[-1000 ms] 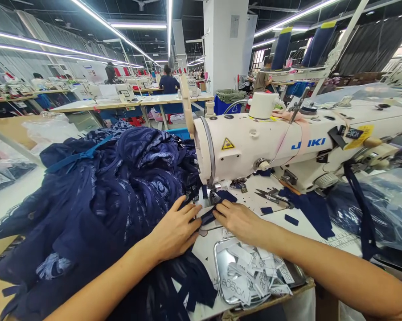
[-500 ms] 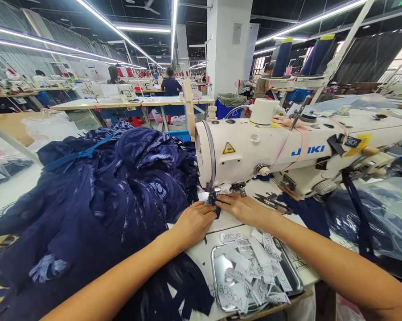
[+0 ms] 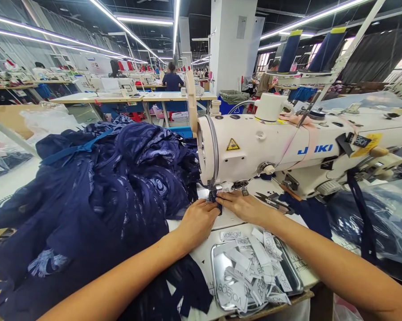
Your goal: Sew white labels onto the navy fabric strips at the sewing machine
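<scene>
A white sewing machine (image 3: 248, 147) stands in front of me, its needle area low at the left end of the head. Right below the presser foot lies a small navy fabric strip (image 3: 220, 207). My left hand (image 3: 200, 222) presses the strip's left side with fingers bent and held together. From the other side, my right hand (image 3: 241, 207) has its fingertips on the strip, close to the foot. Between the fingers the exact grip is partly hidden. A big heap of navy patterned fabric (image 3: 121, 187) lies just left of my left hand.
A metal tray (image 3: 215, 276) full of white printed labels (image 3: 244, 267) sits at the front edge. Scissors (image 3: 271, 201) lie right of my right hand, near a navy cloth piece (image 3: 309, 214). Thread cones (image 3: 289, 52) stand behind. Clear plastic bags (image 3: 388, 214) are at the right.
The view has shifted slightly. Both hands stay at the needle area with the navy strip between them; little else has moved.
</scene>
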A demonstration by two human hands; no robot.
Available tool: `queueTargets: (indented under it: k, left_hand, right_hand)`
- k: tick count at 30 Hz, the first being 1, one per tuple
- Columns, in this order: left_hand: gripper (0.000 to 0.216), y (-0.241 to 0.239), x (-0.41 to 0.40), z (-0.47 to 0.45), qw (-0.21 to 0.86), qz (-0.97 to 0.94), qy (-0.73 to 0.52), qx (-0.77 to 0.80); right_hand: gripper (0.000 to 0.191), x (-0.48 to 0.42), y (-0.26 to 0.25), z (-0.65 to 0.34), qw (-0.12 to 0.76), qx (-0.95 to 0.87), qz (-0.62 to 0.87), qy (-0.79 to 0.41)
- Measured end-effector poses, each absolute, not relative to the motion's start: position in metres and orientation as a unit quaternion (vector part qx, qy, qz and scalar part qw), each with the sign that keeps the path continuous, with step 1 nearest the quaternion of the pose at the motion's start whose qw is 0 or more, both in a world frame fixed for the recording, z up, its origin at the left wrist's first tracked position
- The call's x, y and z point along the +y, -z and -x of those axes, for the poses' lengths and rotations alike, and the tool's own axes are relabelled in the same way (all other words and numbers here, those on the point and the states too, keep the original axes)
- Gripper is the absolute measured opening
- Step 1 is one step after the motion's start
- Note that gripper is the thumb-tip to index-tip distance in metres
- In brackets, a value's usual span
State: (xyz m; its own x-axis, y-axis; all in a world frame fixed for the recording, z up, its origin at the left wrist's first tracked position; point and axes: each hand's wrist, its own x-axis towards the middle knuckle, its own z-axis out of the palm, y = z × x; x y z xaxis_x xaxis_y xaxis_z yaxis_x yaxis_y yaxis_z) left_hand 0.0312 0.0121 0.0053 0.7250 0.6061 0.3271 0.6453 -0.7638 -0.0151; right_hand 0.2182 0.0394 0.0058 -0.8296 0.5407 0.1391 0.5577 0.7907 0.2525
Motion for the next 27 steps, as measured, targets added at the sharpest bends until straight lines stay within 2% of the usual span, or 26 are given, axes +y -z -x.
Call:
queueTargets:
  k: [13,19,27]
  left_hand:
    - [0.014,-0.003,0.012,-0.044,0.089,0.906,0.137,-0.391]
    - [0.017,-0.002,0.011,-0.047,0.090,0.893,0.148,-0.415]
    - [0.020,-0.003,0.004,-0.050,0.052,0.870,0.173,-0.459]
  right_hand:
    - [0.046,0.041,-0.005,-0.215,0.030,-0.932,0.323,0.160]
    - [0.042,0.045,-0.002,-0.215,0.061,-0.932,0.316,0.167]
    - [0.035,0.054,0.004,-0.216,0.104,-0.935,0.324,0.103]
